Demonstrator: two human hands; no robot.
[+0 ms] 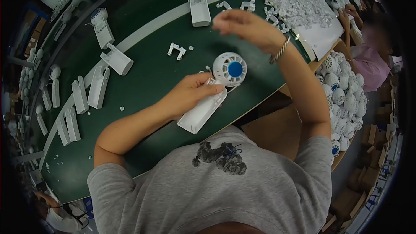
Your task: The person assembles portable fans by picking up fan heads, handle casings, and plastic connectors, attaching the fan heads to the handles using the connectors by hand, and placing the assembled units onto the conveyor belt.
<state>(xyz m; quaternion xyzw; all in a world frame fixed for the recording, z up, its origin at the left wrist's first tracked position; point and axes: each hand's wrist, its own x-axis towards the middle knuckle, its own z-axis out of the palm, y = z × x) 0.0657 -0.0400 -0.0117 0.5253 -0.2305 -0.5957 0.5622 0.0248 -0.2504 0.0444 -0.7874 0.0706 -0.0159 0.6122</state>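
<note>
A white handheld fan with a round vented head and blue centre (235,69) tilts up from its open, trough-like handle (200,115). My left hand (197,91) grips it where head and handle meet, thumb over the top. Above the green table, my right hand (245,27) hovers beyond the fan head, apart from it. Its fingers look bent and pressed together; anything between them is too small to make out. Close to those fingertips lies a white handle shell (199,11). Small white brackets (248,5) lie just past this hand, and another bracket (177,51) rests left of the fan.
Many small white parts (299,6) are heaped on a white sheet at the far right. A box of white fan heads (344,99) stands to my right. Handle shells (99,86) lie along the left. A co-worker (370,60) sits at the right; another person (63,219) is lower left.
</note>
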